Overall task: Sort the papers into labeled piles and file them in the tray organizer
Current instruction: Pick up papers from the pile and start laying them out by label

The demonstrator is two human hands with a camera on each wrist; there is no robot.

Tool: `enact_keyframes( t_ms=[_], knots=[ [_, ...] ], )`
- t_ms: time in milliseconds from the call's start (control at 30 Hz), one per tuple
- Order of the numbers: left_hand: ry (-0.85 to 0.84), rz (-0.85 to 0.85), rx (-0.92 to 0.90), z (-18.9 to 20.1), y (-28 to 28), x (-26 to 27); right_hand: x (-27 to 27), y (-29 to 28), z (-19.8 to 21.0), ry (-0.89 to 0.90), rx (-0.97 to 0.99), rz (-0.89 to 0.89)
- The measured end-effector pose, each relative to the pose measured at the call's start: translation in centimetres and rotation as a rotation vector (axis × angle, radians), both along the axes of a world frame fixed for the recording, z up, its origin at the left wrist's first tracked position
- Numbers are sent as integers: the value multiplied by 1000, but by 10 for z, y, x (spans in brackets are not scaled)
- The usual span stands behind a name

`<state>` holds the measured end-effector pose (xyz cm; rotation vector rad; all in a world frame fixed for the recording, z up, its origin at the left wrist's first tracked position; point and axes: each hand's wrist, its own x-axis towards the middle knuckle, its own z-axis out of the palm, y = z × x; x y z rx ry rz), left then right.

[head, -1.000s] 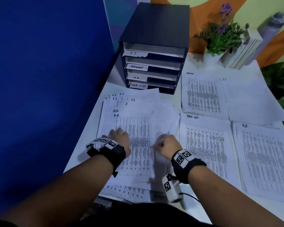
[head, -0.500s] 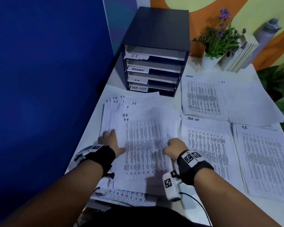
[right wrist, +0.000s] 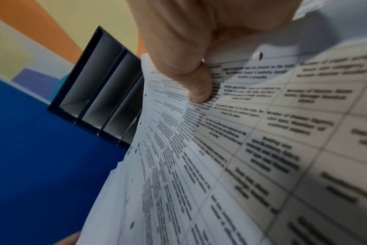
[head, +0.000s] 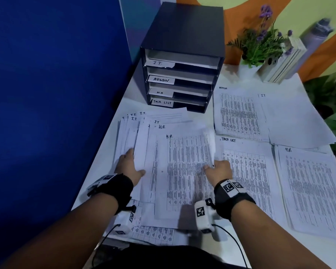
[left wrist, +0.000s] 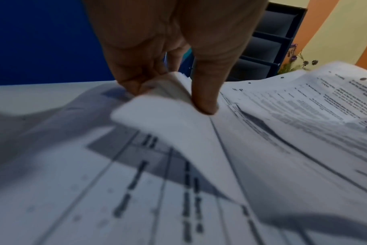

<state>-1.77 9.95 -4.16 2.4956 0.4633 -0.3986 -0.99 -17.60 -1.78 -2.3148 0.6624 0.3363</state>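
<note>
An unsorted stack of papers [head: 182, 171] lies in front of me, its top sheet marked H.R. My left hand [head: 131, 160] grips the stack's left edge. In the left wrist view the left hand [left wrist: 170, 97] has its thumb on top and its fingers under the curled-up edge. My right hand [head: 211, 167] pinches the right edge of the top sheets, which curls upward; its thumb [right wrist: 199, 91] presses on the printed table. The black tray organizer [head: 182, 35] stands at the back with slots labelled I.T., ADMIN, H.R. and TASK LIST.
Sorted piles lie to the right: ADMIN [head: 239, 113], IT [head: 295, 121], TASK LIST [head: 246, 171] and H.R. [head: 314, 187]. A potted plant [head: 260, 41], books [head: 285, 61] and a bottle [head: 318, 35] stand at the back right. A blue partition [head: 56, 94] borders the table's left side.
Both hands slid from the top of the stack out to its sides. The left hand took the left edge, and the right hand lifted the right edge of the top sheets.
</note>
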Motion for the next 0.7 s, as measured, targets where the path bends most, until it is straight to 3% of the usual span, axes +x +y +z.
enact_keyframes(
  t_ms=[100, 467, 600, 700],
  knots=[
    [-120, 51, -4, 4, -4, 3, 2, -3, -4, 10, 86, -22],
    [-151, 200, -377, 11, 2, -1, 6, -21, 5, -24, 135, -121],
    [-119, 19, -202, 13, -3, -1, 7, -20, 7, -60, 219, -164],
    [-71, 30, -186, 5, -2, 1, 4, -14, 4, -30, 214, -195]
  ],
)
